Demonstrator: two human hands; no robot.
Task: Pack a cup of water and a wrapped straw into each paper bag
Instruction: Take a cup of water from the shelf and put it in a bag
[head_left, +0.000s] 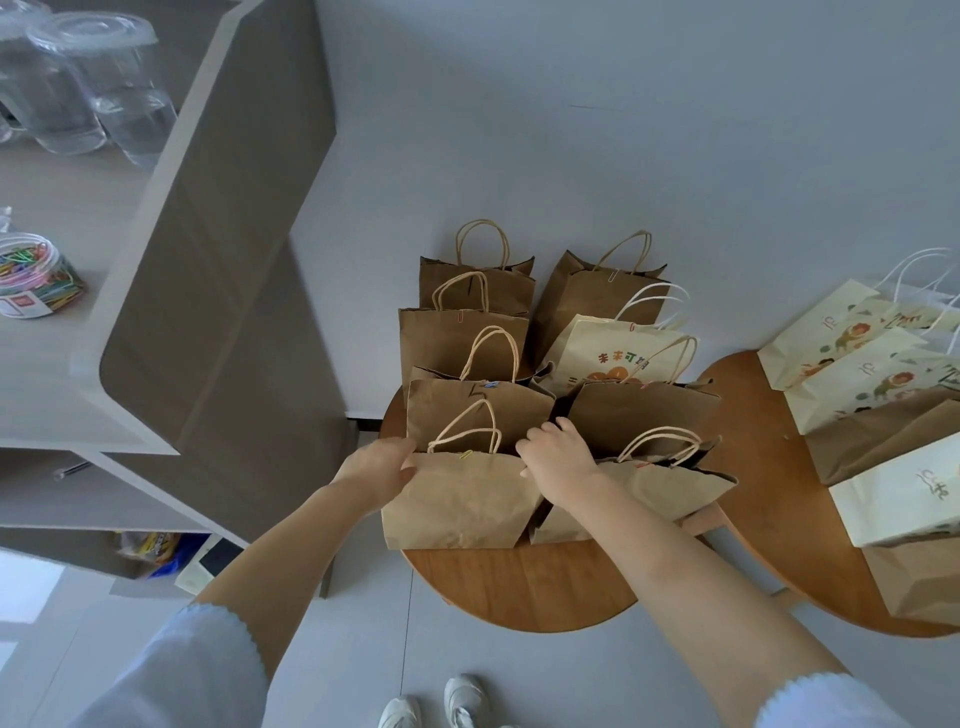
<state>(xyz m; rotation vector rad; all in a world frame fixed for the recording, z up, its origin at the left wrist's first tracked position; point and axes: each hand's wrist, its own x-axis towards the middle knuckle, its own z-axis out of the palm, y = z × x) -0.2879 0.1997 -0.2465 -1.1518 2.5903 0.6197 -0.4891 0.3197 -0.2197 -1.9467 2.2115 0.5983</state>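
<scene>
A brown paper bag (460, 501) stands at the near edge of the round wooden table (524, 587), its folded top fastened with a yellow clip. My left hand (382, 465) holds the bag's top left corner. My right hand (558, 449) grips its top right corner with curled fingers. Behind and beside it stand several more clipped bags, brown ones (462, 338) and a cream printed one (613, 353). Clear lidded cups of water (122, 88) stand on the counter at the upper left. No straw is visible.
A second wooden table (779, 519) on the right carries flat cream and brown bags (852, 364). A tub of coloured paper clips (36, 278) sits on the grey counter (62, 415). My shoes (434, 704) show on the floor below.
</scene>
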